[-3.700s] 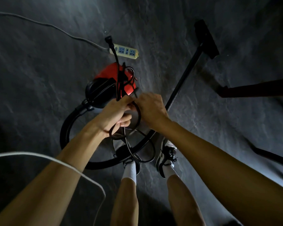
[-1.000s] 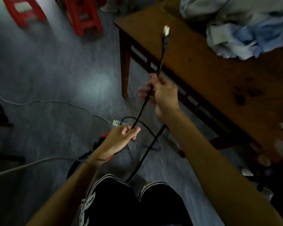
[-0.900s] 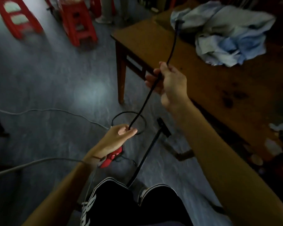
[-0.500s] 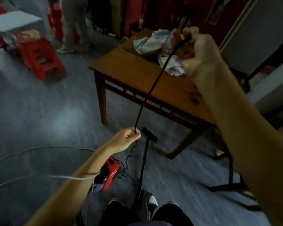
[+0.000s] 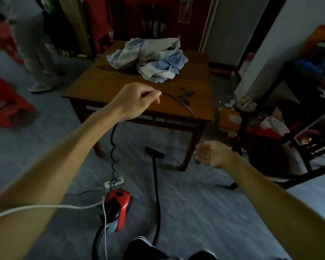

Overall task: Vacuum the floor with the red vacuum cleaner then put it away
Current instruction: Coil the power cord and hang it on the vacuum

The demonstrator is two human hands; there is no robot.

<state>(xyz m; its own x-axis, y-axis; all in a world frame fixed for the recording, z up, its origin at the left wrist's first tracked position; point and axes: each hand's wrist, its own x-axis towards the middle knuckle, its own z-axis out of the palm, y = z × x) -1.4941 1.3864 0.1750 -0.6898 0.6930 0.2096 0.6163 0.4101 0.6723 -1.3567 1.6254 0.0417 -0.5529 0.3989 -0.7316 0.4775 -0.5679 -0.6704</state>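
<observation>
The red vacuum cleaner [image 5: 118, 207] sits on the grey floor below my arms. Its black wand [image 5: 156, 194] lies on the floor, with the floor nozzle [image 5: 154, 152] pointing at the table. My left hand [image 5: 137, 99] is raised in front of the table and pinches the vacuum's black power cord [image 5: 113, 147]. The cord hangs kinked down toward the vacuum, and its free end arcs right over the tabletop. My right hand [image 5: 212, 153] hangs open and empty, low at the right.
A white power strip [image 5: 114, 182] lies just beyond the vacuum. A wooden table [image 5: 120, 87] with crumpled blue-white cloth [image 5: 150, 59] stands ahead. Red stools [image 5: 6, 107] and a person's legs [image 5: 38, 59] are at the left. A dark chair [image 5: 298, 147] and clutter stand at the right.
My right hand let go of the cord and dropped low to the right. My left hand rose with the cord to table height. The view lifted toward the table.
</observation>
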